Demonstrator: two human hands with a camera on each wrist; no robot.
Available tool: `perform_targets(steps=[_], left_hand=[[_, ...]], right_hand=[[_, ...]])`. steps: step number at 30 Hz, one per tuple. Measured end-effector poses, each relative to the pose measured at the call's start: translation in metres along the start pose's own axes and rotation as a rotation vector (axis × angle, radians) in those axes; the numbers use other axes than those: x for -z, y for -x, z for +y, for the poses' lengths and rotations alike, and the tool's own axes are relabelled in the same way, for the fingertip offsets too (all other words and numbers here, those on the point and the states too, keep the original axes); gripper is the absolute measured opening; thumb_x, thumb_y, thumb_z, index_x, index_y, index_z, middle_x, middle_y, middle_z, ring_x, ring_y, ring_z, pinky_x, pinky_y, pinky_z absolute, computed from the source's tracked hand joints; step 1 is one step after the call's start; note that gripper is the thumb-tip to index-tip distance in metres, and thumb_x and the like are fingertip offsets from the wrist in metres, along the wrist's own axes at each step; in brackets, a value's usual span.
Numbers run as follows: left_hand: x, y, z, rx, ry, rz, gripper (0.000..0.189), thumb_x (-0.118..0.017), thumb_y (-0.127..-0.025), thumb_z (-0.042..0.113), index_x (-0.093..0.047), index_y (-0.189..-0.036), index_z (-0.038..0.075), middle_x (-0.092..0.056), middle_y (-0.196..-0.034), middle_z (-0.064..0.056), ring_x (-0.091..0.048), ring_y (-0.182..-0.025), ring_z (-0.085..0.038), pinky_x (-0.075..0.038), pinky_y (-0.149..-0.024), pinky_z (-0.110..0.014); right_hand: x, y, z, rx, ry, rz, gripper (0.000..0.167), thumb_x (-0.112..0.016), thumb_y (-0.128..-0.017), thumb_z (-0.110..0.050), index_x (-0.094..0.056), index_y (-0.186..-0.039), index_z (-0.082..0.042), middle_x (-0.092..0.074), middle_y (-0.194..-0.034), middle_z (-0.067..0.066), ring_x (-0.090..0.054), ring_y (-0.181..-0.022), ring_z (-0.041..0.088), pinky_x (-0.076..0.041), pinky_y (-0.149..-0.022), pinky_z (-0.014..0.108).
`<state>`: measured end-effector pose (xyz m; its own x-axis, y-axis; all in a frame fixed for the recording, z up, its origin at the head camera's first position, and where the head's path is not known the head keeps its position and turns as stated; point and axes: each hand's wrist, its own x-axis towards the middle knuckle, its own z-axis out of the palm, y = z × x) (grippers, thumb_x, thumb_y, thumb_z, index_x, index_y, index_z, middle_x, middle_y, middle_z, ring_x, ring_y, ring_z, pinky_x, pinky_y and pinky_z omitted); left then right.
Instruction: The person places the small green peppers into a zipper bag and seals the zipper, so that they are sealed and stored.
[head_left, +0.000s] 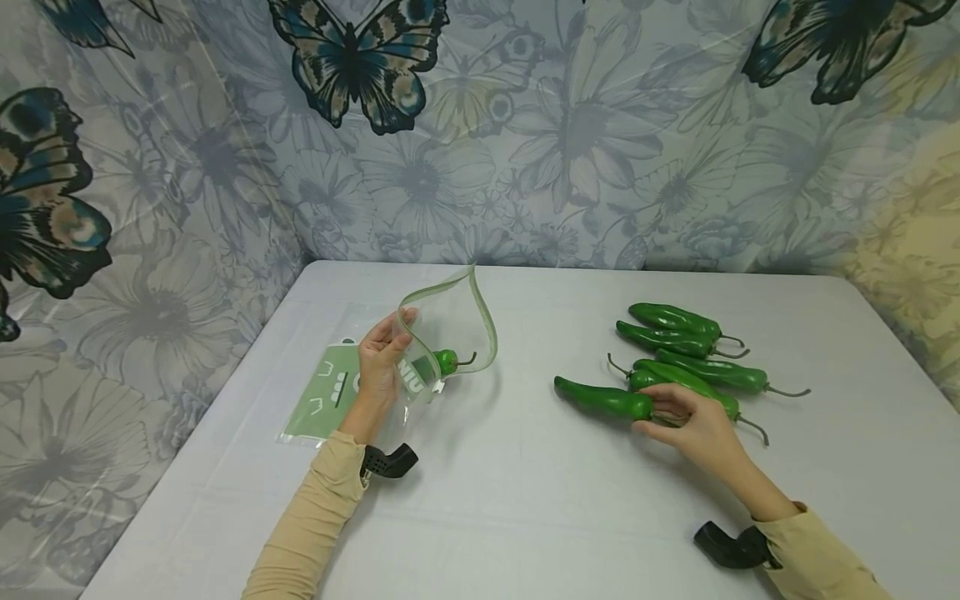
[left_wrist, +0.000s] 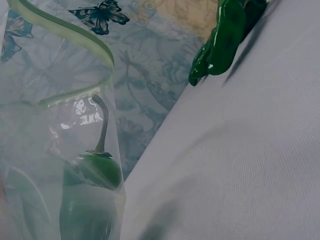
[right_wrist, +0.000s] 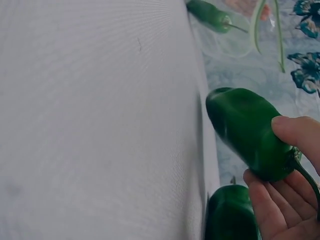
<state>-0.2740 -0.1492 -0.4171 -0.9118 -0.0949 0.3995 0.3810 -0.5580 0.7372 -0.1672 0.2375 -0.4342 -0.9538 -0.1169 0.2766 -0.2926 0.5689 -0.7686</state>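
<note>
My left hand (head_left: 382,358) grips the side of a clear zip bag (head_left: 457,321) with a green zip edge, its mouth spread wide toward the right. Inside the bag lies one green pepper (left_wrist: 92,200), stem pointing at the opening. My right hand (head_left: 693,429) pinches another green pepper (head_left: 603,398) near its stem end, between thumb and fingers, as the right wrist view shows. That pepper's tip points left, toward the bag. Right beside and behind this hand, several more green peppers (head_left: 667,318) lie in a loose group.
A flat plastic packet with a green printed panel (head_left: 322,400) lies on the white table (head_left: 480,533), left of and partly behind my left hand. Butterfly-patterned cloth (head_left: 480,167) hangs behind the table and along its left side. Black wrist cameras (head_left: 390,461) sit on both wrists.
</note>
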Motion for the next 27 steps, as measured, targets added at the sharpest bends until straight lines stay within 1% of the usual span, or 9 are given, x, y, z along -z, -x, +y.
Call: perform_targets(steps=[3,6,9,13,16,22,27], left_hand=[[0.000,-0.001,0.000,-0.001,-0.010,-0.003,0.039,-0.081,-0.061,0.018,-0.068,-0.097,0.009,-0.066,-0.095,-0.003,-0.059,-0.098,-0.015,-0.033,-0.094,-0.029],[0.000,-0.001,0.000,-0.007,-0.020,-0.002,0.038,-0.081,-0.061,0.019,-0.069,-0.096,0.010,-0.066,-0.095,-0.002,-0.059,-0.098,-0.015,-0.033,-0.094,-0.030],[-0.001,-0.001,0.000,-0.007,-0.029,0.001,0.038,-0.081,-0.061,0.020,-0.069,-0.096,0.010,-0.066,-0.095,-0.002,-0.059,-0.098,-0.015,-0.032,-0.095,-0.030],[-0.001,0.000,0.001,0.001,-0.030,0.003,0.039,-0.080,-0.061,0.020,-0.068,-0.096,0.010,-0.066,-0.095,-0.002,-0.058,-0.098,-0.015,-0.032,-0.095,-0.029],[0.000,0.000,0.001,0.004,-0.024,0.000,0.038,-0.080,-0.061,0.019,-0.068,-0.097,0.010,-0.066,-0.096,-0.002,-0.058,-0.098,-0.015,-0.031,-0.096,-0.030],[0.001,0.000,0.000,0.000,-0.028,0.001,0.038,-0.080,-0.062,0.019,-0.068,-0.097,0.010,-0.066,-0.096,-0.002,-0.058,-0.099,-0.016,-0.031,-0.097,-0.030],[0.001,0.000,0.000,-0.017,-0.031,0.009,0.037,-0.080,-0.062,0.020,-0.068,-0.097,0.010,-0.066,-0.095,-0.002,-0.058,-0.099,-0.015,-0.031,-0.096,-0.030]], right_hand=[[0.000,0.000,0.000,-0.023,-0.011,0.006,0.043,-0.078,-0.069,-0.011,-0.061,-0.107,-0.003,-0.061,-0.102,0.012,-0.055,-0.086,-0.005,-0.046,-0.069,0.016],[0.001,-0.001,0.000,-0.025,-0.016,0.013,0.042,-0.078,-0.069,-0.011,-0.061,-0.107,-0.002,-0.061,-0.102,0.013,-0.055,-0.085,-0.005,-0.046,-0.069,0.015],[0.000,-0.003,-0.001,-0.023,-0.031,0.023,0.042,-0.078,-0.070,-0.012,-0.061,-0.107,-0.002,-0.062,-0.101,0.011,-0.055,-0.085,-0.005,-0.046,-0.069,0.015],[-0.001,-0.004,-0.005,-0.014,-0.068,0.030,0.042,-0.077,-0.070,-0.010,-0.060,-0.107,0.000,-0.062,-0.101,0.007,-0.056,-0.086,-0.004,-0.046,-0.070,0.015],[-0.002,-0.005,-0.007,0.001,-0.094,0.037,0.042,-0.077,-0.070,-0.007,-0.060,-0.108,0.002,-0.062,-0.101,0.009,-0.056,-0.086,-0.003,-0.046,-0.071,0.015],[-0.002,-0.011,-0.009,0.015,-0.103,0.046,0.042,-0.077,-0.070,-0.006,-0.060,-0.108,0.001,-0.062,-0.100,0.002,-0.057,-0.087,-0.002,-0.045,-0.073,0.015],[0.000,-0.020,-0.016,0.051,-0.106,0.043,0.041,-0.076,-0.070,-0.003,-0.060,-0.108,0.002,-0.062,-0.101,0.000,-0.057,-0.087,-0.002,-0.045,-0.073,0.015]])
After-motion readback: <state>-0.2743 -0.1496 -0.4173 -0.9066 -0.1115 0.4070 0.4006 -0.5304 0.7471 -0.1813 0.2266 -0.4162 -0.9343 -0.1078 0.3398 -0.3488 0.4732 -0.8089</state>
